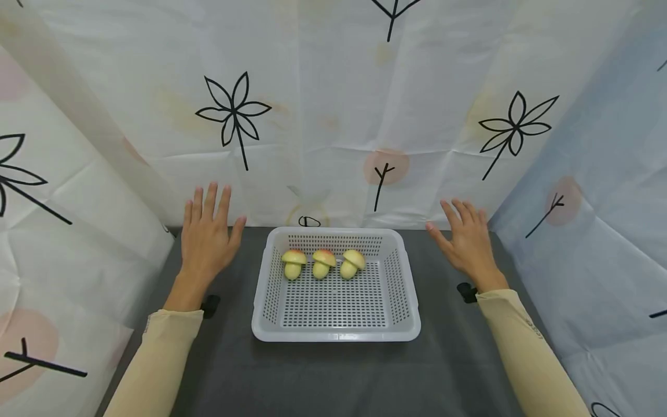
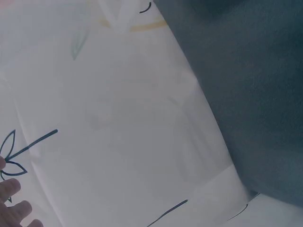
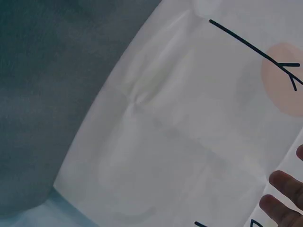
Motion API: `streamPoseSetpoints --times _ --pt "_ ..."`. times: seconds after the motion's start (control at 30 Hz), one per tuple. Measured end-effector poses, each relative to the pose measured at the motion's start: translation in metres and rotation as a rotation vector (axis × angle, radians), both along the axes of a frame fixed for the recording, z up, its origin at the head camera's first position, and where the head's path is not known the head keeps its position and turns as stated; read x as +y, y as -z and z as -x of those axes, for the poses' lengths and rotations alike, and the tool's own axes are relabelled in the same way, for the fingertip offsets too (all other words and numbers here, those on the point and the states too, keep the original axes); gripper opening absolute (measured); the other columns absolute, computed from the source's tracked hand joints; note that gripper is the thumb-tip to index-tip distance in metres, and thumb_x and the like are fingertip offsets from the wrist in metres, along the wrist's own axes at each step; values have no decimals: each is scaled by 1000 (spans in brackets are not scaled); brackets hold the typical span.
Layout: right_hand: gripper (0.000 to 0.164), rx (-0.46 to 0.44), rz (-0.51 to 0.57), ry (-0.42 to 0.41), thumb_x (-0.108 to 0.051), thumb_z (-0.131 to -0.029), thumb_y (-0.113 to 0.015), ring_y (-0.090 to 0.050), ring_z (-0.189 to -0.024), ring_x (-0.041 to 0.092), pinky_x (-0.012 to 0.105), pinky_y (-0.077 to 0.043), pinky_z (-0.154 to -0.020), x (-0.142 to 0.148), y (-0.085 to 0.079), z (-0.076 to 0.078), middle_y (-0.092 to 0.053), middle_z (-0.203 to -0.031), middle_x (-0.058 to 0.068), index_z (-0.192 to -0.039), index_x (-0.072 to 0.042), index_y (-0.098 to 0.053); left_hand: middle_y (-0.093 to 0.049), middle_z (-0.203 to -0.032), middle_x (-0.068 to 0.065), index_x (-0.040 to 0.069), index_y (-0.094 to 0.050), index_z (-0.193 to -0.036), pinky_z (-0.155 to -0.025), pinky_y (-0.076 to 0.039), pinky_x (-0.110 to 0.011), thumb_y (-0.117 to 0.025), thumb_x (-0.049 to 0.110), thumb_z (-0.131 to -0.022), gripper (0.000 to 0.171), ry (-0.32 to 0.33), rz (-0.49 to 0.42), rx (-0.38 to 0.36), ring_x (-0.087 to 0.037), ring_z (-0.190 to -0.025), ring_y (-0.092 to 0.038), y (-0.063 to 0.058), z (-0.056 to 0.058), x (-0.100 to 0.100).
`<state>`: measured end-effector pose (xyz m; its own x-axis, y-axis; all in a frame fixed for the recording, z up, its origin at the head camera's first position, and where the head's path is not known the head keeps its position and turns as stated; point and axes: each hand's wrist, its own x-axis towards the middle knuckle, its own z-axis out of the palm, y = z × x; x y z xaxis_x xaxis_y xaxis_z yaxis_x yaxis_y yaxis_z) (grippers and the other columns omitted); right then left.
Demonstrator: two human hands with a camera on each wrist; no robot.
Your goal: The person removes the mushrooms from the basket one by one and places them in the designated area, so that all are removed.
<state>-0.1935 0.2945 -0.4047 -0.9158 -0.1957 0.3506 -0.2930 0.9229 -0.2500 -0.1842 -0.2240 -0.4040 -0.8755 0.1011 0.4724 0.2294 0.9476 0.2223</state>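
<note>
In the head view a white perforated plastic basket [image 1: 336, 336] stands between the two hands. Three mushroom-shaped pieces lie in a row toward its back: a left one [image 1: 294, 264], a middle one [image 1: 323, 264] and a right one [image 1: 352, 264], with pale green stems and yellowish caps, the first two tinged red. To the basket's left my left hand [image 1: 208, 243] is held up, fingers straight and thumb apart, holding nothing. On the other side my right hand [image 1: 466, 243] is raised likewise, fingers spread and bare. Only some fingertips [image 2: 21, 208] show in the left wrist view, and a few fingers [image 3: 284, 189] in the right.
Dark grey cloth [image 1: 333, 382] covers the table under the basket. White curtains with black leaf drawings [image 1: 323, 116] rise behind it and at both sides. Each wrist carries a small black device, one on the left wrist [image 1: 211, 306] and one on the right [image 1: 467, 292].
</note>
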Motion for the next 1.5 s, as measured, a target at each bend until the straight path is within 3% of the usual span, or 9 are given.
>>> streamPoseSetpoints --times 0.17,0.3,0.57,0.87,1.0,1.2,1.33,1.5 --pt "65 -32 136 6 -47 -105 -52 -35 -137 49 68 -26 -108 -12 4 -14 -42 -148 28 -152 -3 -44 -35 -156 -27 1 -38 -154 -113 -25 -62 -59 28 -102 63 38 -131 64 -49 -143 -30 10 -12 5" --pt "63 -96 246 21 -48 -105 -50 -36 -137 48 68 -29 -105 -26 10 -23 -44 -148 26 -151 -4 -46 -42 -150 -28 -1 -41 -152 -104 -35 -66 -64 21 -99 61 47 -243 34 -51 -135 -40 24 -23 10" --pt "52 -141 410 -14 -32 -104 -59 -48 -130 44 61 -36 -105 -54 30 -31 -54 -140 25 -143 2 -53 -38 -153 -28 8 -35 -158 -99 -36 -72 -63 27 -101 66 51 -456 -151 -51 -136 -38 57 -45 18" --pt "47 -268 557 -32 -28 -103 -62 -55 -123 38 53 -43 -103 -89 47 -33 -59 -136 20 -141 0 -56 -38 -150 -29 8 -35 -158 -100 -39 -65 -65 23 -101 66 139 -702 -315 -46 -130 -44 93 -60 25" --pt "50 -332 593 -32 -28 -102 -64 -55 -123 37 51 -44 -104 -103 53 -30 -59 -136 19 -142 0 -55 -38 -149 -29 8 -35 -158 -99 -44 -62 -65 20 -101 65 196 -846 -420 -48 -128 -48 108 -62 30" --pt "57 -397 655 -33 -25 -96 -73 -53 -129 37 47 -43 -107 -121 66 -21 -57 -140 21 -144 1 -53 -43 -149 -23 17 -37 -158 -80 -57 -52 -66 22 -101 64 228 -1064 -596 -46 -122 -57 126 -62 37" --pt "65 -429 690 -25 -22 -91 -79 -51 -133 36 44 -41 -110 -131 77 -15 -54 -144 21 -144 2 -52 -44 -151 -23 19 -38 -158 -83 -55 -54 -65 22 -102 63 248 -1166 -648 -47 -120 -57 134 -62 40" --pt "71 -438 699 5 -19 -86 -84 -48 -136 38 48 -39 -110 -140 90 -10 -52 -147 21 -145 3 -51 -44 -151 -24 17 -36 -158 -86 -53 -55 -63 19 -102 62 262 -1250 -655 -43 -119 -59 139 -62 43"
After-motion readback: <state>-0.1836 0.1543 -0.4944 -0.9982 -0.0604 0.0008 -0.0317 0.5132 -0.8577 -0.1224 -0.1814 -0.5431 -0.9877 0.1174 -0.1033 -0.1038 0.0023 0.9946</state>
